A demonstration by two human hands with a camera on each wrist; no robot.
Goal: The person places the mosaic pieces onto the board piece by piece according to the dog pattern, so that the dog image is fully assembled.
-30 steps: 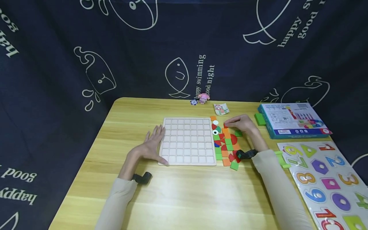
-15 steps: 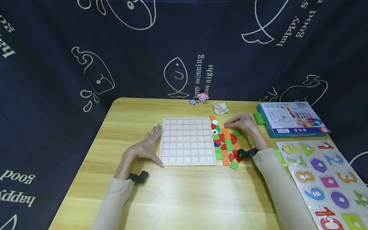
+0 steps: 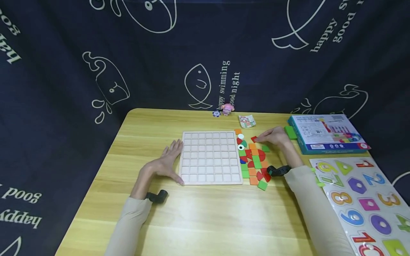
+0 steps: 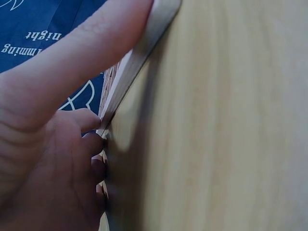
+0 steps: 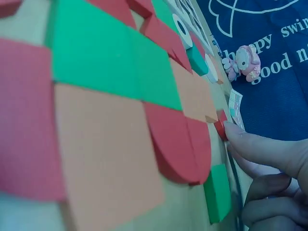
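In the head view my left hand (image 3: 164, 163) is spread along the left side of a pale wooden grid board (image 3: 211, 158), thumb by the near corner and fingertips further up the edge. The left wrist view shows the thumb (image 4: 96, 53) lying against the board's side. My right hand (image 3: 274, 136) pinches a small red tile (image 3: 254, 139) between thumb and fingertips, at the far end of a cluster of coloured tiles. Seen from the right wrist, the red tile (image 5: 221, 126) is partly covered by the thumb. Orange tiles (image 5: 195, 94) and red rounded pieces (image 5: 178, 144) lie nearby.
A small picture card (image 3: 247, 121), a pink figurine (image 3: 227, 109) and a poker chip (image 3: 216, 113) sit at the back. To the right are a blue box (image 3: 328, 133), a green block (image 3: 290, 132) and a number puzzle board (image 3: 362, 188).
My right hand has shifted slightly right with the red tile, which now shows more. The left thumb has slid from over the board's near corner to its edge.
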